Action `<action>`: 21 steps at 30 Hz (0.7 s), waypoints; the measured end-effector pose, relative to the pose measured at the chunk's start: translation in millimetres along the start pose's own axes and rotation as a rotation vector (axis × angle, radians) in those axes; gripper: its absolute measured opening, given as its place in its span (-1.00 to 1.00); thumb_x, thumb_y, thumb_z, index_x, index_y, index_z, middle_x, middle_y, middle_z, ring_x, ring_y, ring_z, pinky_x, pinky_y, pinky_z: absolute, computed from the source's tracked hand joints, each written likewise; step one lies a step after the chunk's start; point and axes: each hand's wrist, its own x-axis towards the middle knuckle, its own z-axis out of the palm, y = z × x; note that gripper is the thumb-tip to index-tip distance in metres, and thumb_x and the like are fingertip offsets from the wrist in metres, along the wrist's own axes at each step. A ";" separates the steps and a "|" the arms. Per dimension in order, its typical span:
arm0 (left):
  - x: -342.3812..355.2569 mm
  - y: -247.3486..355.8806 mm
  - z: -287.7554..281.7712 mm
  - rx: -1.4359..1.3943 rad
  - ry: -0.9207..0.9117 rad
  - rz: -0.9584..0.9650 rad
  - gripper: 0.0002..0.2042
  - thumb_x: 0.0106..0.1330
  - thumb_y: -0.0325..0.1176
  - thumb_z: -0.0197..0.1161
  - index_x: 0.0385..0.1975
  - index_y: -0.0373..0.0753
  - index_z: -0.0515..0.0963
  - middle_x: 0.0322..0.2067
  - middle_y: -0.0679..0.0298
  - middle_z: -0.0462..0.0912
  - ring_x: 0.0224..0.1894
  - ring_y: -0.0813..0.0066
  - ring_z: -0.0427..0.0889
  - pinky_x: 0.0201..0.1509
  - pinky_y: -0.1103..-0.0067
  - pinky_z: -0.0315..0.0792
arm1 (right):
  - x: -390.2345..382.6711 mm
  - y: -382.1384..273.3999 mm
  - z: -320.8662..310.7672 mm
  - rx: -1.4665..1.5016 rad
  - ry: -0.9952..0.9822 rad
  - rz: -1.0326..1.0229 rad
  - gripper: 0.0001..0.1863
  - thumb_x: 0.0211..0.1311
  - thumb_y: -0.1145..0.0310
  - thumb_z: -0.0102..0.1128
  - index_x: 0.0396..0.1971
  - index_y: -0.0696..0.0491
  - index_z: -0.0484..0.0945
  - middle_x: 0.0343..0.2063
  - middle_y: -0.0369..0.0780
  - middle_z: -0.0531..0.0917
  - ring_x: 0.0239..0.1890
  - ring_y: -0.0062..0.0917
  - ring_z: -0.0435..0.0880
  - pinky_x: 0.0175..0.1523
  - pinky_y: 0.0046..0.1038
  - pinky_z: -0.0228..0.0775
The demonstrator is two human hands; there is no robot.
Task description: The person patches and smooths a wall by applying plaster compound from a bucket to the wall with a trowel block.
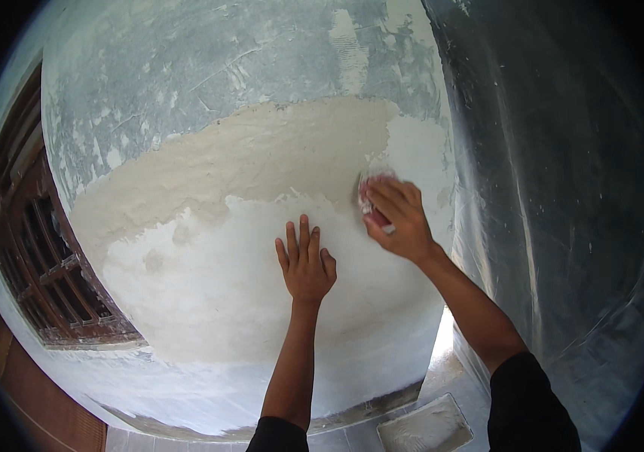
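Note:
My left hand (307, 265) lies flat on the wall, palm down and fingers stretched out, and holds nothing. It rests on a white-coated patch (209, 294). Higher up and to the right, my right hand (401, 215) grips a small red hand tool smeared with white (373, 197). That tool is pressed against the wall where a beige, damp-looking band (261, 147) meets the white coat. My fingers cover much of it, so its exact kind cannot be made out. Above the band the wall (186, 75) is grey-blue with scraped white streaks.
A brown wooden window with bars (58, 264) is set in the wall at left. Dark translucent plastic sheeting (533, 188) hangs along the right. A shallow rectangular tray (426, 428) sits on the floor at lower right. Brown flooring or matting (50, 392) shows at lower left.

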 end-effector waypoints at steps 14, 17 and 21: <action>-4.7 -0.1 0.1 0.026 0.021 -0.023 -0.62 0.36 -0.32 0.06 0.12 -0.26 0.58 0.44 0.16 0.39 0.56 0.08 0.17 0.63 0.12 -0.21 | -46.6 -5.8 7.8 -0.019 -0.061 0.022 -0.50 0.00 0.32 0.50 0.00 0.13 0.65 0.15 -0.16 0.63 0.27 -0.24 0.50 0.40 -0.02 0.11; -7.2 0.3 0.8 0.020 0.004 -0.034 -0.62 0.36 -0.33 0.05 0.13 -0.27 0.58 0.44 0.16 0.38 0.57 0.08 0.15 0.64 0.12 -0.22 | 45.0 14.4 -5.2 -0.056 0.141 -0.035 -0.47 0.02 0.39 0.49 0.06 0.15 0.63 0.14 -0.15 0.64 0.25 -0.22 0.51 0.36 -0.08 0.19; -3.5 5.3 4.3 -0.012 -0.004 -0.001 -0.58 0.35 -0.36 0.05 0.18 -0.33 0.48 0.46 0.07 0.33 0.59 0.01 0.09 0.63 0.08 -0.23 | 102.8 52.5 2.0 -0.129 0.280 -0.058 -0.50 0.08 0.37 0.44 0.07 0.14 0.61 0.14 -0.16 0.63 0.23 -0.24 0.52 0.32 -0.14 0.21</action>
